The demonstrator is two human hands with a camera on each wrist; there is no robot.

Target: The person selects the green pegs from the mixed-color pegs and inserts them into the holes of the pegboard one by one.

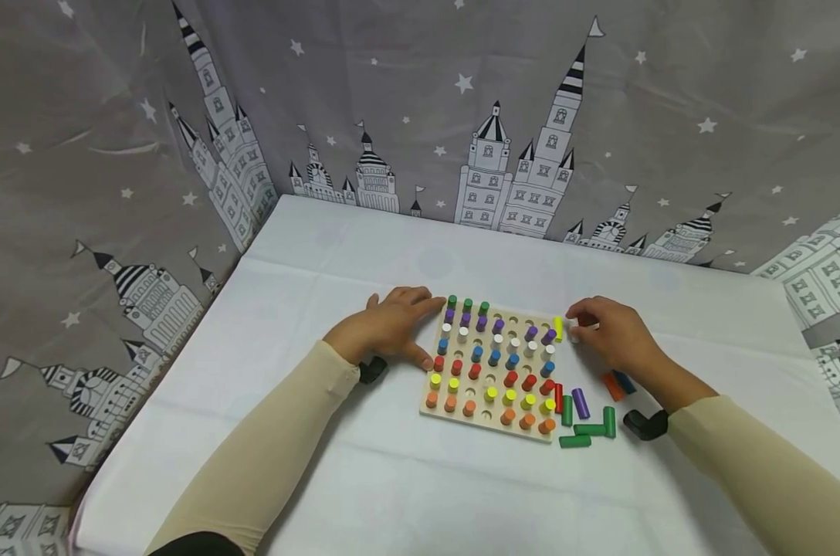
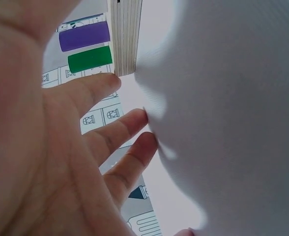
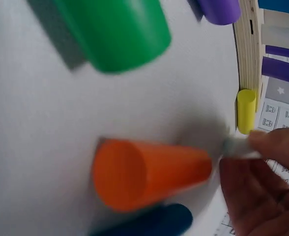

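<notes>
the fingers of the left hand [image 1: 392, 324] are spread apart; the far left corner of the board [image 2: 126, 39] is touched by a fingertip, and the thumb is laid at the left edge. in the right hand [image 1: 613, 332], a white peg [image 3: 237, 146] is pinched between thumb and finger, just off the board's right side.

the board is made of pale, layered wood, drilled with rows of round holes. the pegs are smooth, plain cylinders. thirty-eight are stood upright in it: three green, five blue, and six each of purple, white, red, yellow and orange.

beside its right edge, on the counter [image 1: 364, 479], covered in lightly creased white cloth, nine loose pegs are laid on their sides: one yellow peg [image 1: 558, 329], one red peg [image 1: 558, 398], one purple peg [image 1: 580, 403], one orange peg [image 1: 612, 387], one blue peg [image 1: 624, 381] and four green pegs [image 1: 590, 429].
</notes>
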